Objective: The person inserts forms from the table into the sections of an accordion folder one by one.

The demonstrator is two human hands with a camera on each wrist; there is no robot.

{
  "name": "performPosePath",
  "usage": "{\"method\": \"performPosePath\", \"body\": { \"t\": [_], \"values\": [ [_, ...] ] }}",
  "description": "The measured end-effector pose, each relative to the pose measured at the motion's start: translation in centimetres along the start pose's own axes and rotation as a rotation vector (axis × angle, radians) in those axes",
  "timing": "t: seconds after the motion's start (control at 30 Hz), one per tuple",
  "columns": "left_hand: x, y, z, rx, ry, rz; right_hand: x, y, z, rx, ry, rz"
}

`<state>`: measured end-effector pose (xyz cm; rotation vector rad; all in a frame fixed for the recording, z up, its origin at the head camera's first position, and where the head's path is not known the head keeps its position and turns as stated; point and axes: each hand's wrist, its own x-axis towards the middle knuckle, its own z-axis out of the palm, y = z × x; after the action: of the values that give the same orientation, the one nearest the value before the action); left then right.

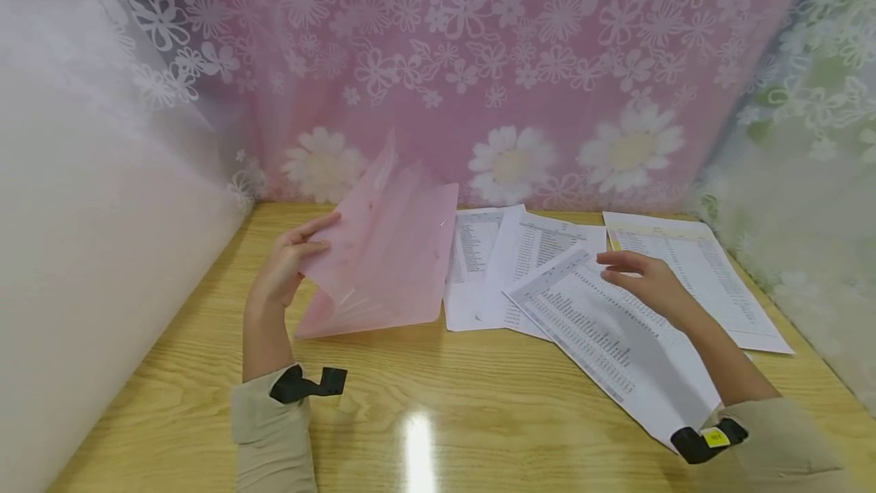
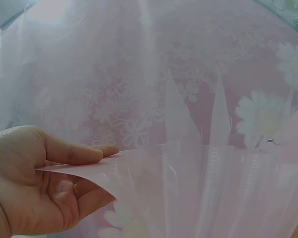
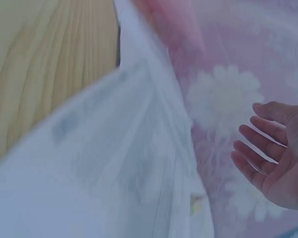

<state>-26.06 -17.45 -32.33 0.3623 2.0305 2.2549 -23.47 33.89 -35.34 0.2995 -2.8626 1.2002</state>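
Note:
My left hand (image 1: 279, 271) pinches the left edge of a pink translucent plastic folder (image 1: 411, 257), which stands partly raised and fanned apart at the left. In the left wrist view the thumb lies above the folder's cover (image 2: 97, 173) and the fingers below it, with several clear inner sleeves (image 2: 218, 193) spread to the right. Over a printed sheet (image 1: 582, 326) hovers my right hand (image 1: 653, 287), holding nothing. Its fingers (image 3: 265, 131) are relaxed and spread apart in the right wrist view, away from the paper.
More printed sheets (image 1: 472, 249) overlap beside the folder's right edge. Another sheet (image 1: 705, 280) with a yellowish header lies at the far right. A flowered pink curtain (image 1: 424, 59) closes the back of the wooden table (image 1: 383, 386), and pale sheeting (image 1: 103, 211) borders the left.

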Motion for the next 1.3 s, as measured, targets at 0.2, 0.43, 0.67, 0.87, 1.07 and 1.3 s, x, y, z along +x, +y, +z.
{"method": "performPosePath", "body": {
  "t": [0.2, 0.43, 0.67, 0.87, 1.07, 1.3],
  "values": [
    [0.0, 0.0, -0.1, -0.022, 0.0, 0.001, -1.7, 5.0, -1.9, -0.09, -0.017, 0.1],
    [0.0, 0.0, -0.1, -0.025, 0.004, 0.008, -2.8, 8.9, -2.4, -0.183, 0.014, 0.134],
    [-0.1, 0.0, -0.1, -0.035, 0.007, 0.004, -3.0, 10.9, -1.9, -0.257, 0.031, 0.125],
    [0.0, -0.1, 0.0, -0.032, -0.002, 0.009, -2.9, 11.6, -1.6, -0.312, 0.043, 0.132],
    [0.0, -0.1, 0.0, -0.025, -0.006, 0.0, -3.0, 11.3, -1.5, -0.332, 0.033, 0.144],
    [0.1, -0.1, -0.1, -0.027, -0.003, -0.003, -2.6, 10.5, -1.6, -0.337, -0.003, 0.166]
  ]
}}
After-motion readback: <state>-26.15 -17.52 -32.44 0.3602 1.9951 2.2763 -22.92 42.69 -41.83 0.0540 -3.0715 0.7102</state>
